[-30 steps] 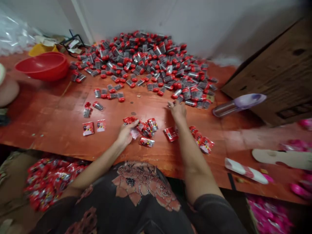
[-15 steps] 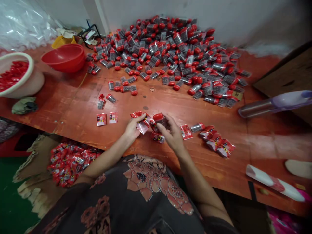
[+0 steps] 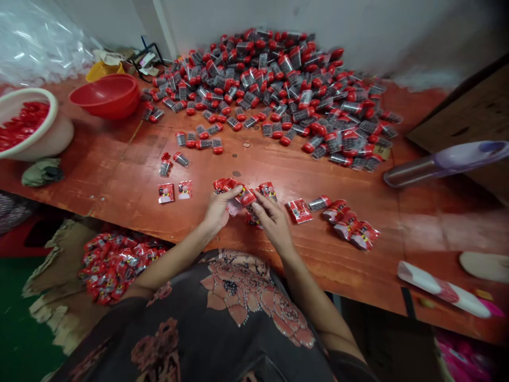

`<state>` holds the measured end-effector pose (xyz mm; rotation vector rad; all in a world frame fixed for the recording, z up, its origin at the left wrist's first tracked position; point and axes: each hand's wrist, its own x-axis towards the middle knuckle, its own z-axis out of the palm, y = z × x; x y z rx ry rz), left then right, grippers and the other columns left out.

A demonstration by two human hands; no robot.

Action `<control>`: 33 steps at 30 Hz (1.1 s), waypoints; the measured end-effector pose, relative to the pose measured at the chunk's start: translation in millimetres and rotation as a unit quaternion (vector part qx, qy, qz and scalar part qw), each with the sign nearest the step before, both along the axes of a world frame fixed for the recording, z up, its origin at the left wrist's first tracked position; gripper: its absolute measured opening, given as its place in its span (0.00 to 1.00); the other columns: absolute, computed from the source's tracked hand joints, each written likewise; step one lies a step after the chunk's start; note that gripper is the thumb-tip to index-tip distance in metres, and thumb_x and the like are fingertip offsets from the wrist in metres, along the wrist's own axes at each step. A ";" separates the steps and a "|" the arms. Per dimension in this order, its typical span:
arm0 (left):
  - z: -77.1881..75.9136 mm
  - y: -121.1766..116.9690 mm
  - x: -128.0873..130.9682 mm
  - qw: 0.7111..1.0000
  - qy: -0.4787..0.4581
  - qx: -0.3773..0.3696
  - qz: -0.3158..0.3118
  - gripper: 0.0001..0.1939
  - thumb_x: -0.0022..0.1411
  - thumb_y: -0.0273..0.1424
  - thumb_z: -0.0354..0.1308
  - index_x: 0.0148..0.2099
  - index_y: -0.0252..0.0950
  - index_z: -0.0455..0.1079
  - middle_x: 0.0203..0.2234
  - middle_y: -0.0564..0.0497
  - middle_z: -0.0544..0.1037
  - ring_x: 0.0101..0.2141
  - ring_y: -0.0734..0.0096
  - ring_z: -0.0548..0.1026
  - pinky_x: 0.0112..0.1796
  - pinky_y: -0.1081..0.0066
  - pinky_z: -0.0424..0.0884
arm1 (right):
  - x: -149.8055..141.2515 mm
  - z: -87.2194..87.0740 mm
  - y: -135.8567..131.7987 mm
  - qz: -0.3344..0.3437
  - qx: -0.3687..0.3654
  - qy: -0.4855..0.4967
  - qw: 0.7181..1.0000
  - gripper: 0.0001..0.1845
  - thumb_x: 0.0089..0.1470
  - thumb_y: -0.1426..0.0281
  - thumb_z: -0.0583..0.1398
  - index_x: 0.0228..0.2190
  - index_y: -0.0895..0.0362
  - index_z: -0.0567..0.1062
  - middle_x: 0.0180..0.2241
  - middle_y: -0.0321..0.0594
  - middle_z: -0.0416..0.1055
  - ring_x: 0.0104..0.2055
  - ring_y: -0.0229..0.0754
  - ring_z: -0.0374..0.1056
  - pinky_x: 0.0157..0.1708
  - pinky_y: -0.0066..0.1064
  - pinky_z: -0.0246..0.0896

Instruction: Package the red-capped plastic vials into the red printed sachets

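Your L hand (image 3: pixel 217 210) is nearly closed, thumb pressed on a bunch of red packs (image 3: pixel 223 184). Your R hand (image 3: pixel 275 220) is nearly closed too, fingertips pinching a small red thing (image 3: pixel 247 197) btwn your hands, over the table (image 3: pixel 338 265); can't tell exactly what it is. Lots of red-top tubes (image 3: pixel 254 79) pile up at the back.

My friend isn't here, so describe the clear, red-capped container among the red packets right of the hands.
From the heap of clear, red-capped plastic containers on the reddish wooden table, come forward to the right hand. Right of it lies a flat, shiny red packet, then a cluster of printed red packets. Between them lies your container, its red cap setting it apart.
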<state>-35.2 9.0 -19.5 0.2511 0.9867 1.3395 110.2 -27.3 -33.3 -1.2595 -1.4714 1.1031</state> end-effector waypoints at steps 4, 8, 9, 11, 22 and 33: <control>9.0 -6.4 1.8 0.999 0.034 0.035 -0.018 0.15 0.38 0.27 0.74 0.30 0.34 0.74 0.25 0.55 0.78 0.26 0.75 0.76 0.35 0.70 0.73 | -2.5 -3.5 -2.0 -0.023 -0.063 0.130 0.989 0.20 0.57 0.63 0.62 0.52 0.44 0.72 0.43 0.39 0.74 0.42 0.44 0.72 0.45 0.43 0.70; 14.1 -12.1 3.2 0.995 0.061 0.050 -0.054 0.18 0.35 0.27 0.76 0.30 0.34 0.74 0.24 0.55 0.78 0.25 0.74 0.75 0.34 0.70 0.74 | -3.4 -1.9 -4.9 -0.035 -0.069 0.161 0.984 0.17 0.53 0.64 0.64 0.46 0.47 0.74 0.42 0.37 0.75 0.42 0.43 0.72 0.44 0.40 0.70; 14.6 -13.3 3.2 0.994 0.067 0.052 -0.063 0.18 0.34 0.27 0.76 0.30 0.34 0.74 0.24 0.55 0.78 0.25 0.74 0.75 0.34 0.70 0.74 | -3.6 -1.2 -5.9 -0.043 -0.061 0.155 0.985 0.17 0.53 0.64 0.65 0.46 0.47 0.74 0.42 0.37 0.75 0.42 0.42 0.72 0.45 0.40 0.70; 15.3 -15.3 2.9 0.992 0.080 0.056 -0.076 0.19 0.34 0.26 0.76 0.31 0.34 0.74 0.25 0.54 0.78 0.26 0.73 0.76 0.33 0.71 0.74 | -4.5 0.0 -8.0 -0.062 -0.042 0.137 0.988 0.16 0.52 0.65 0.65 0.45 0.47 0.74 0.42 0.36 0.76 0.42 0.42 0.72 0.45 0.39 0.70; 20.6 -22.2 2.9 0.991 0.109 0.036 -0.066 0.21 0.37 0.29 0.75 0.36 0.37 0.74 0.25 0.55 0.78 0.26 0.72 0.76 0.32 0.71 0.74 | -6.2 11.9 -18.3 -0.097 0.049 -0.011 0.994 0.09 0.56 0.65 0.62 0.41 0.46 0.75 0.39 0.37 0.75 0.41 0.45 0.72 0.45 0.45 0.70; 24.9 -24.6 -1.6 0.987 0.128 0.061 -0.070 0.24 0.38 0.28 0.75 0.41 0.39 0.75 0.28 0.55 0.80 0.30 0.72 0.77 0.35 0.70 0.75 | -3.2 19.4 -18.7 -0.083 0.054 -0.026 0.995 0.09 0.55 0.65 0.63 0.40 0.47 0.75 0.37 0.37 0.75 0.40 0.44 0.72 0.45 0.44 0.70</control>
